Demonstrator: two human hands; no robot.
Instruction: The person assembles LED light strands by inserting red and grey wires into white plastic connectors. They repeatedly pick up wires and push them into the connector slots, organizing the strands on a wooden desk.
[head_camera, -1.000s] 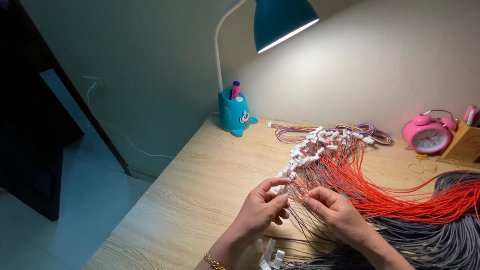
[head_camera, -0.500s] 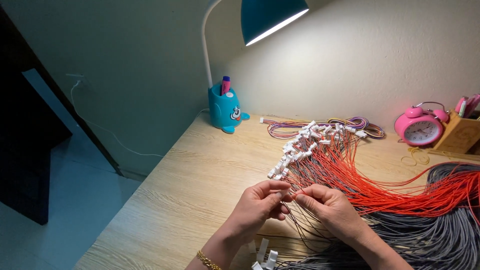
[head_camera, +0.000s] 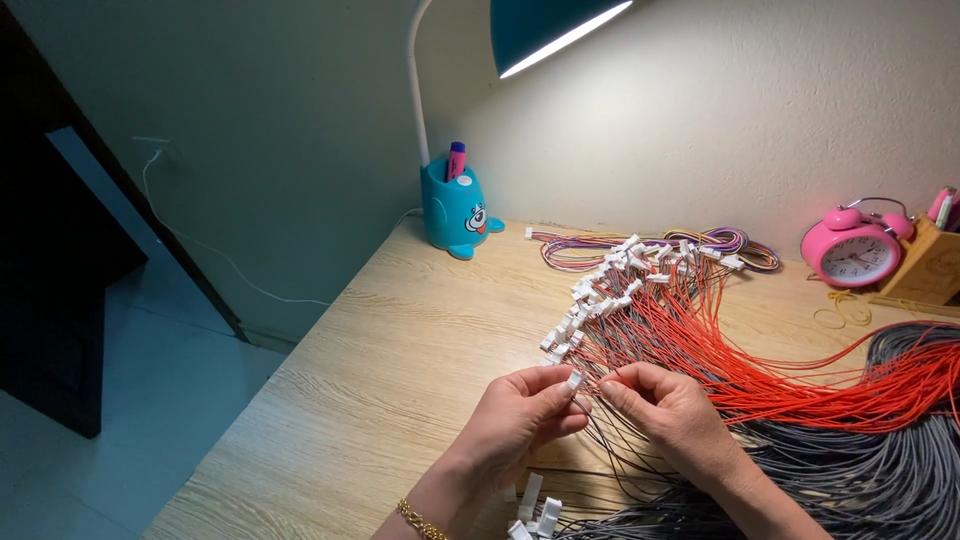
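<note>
Your left hand (head_camera: 520, 415) pinches a small white connector (head_camera: 574, 381), your right hand (head_camera: 672, 415) pinches its wire just beside, above the table (head_camera: 380, 360). Many connector-tipped red wires (head_camera: 680, 320) lie fanned; loose connectors (head_camera: 530, 505) remain near your wrist.

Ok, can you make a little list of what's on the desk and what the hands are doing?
left hand: pinches a small white connector between fingertips
right hand: pinches thin wires right beside that connector
wire bundle: red and grey wires fanned out, white plugs on the ends
desk: light wood
pen holder: blue, cartoon face, by the wall
alarm clock: pink, far right
lamp: teal shade, lit, overhead
</note>
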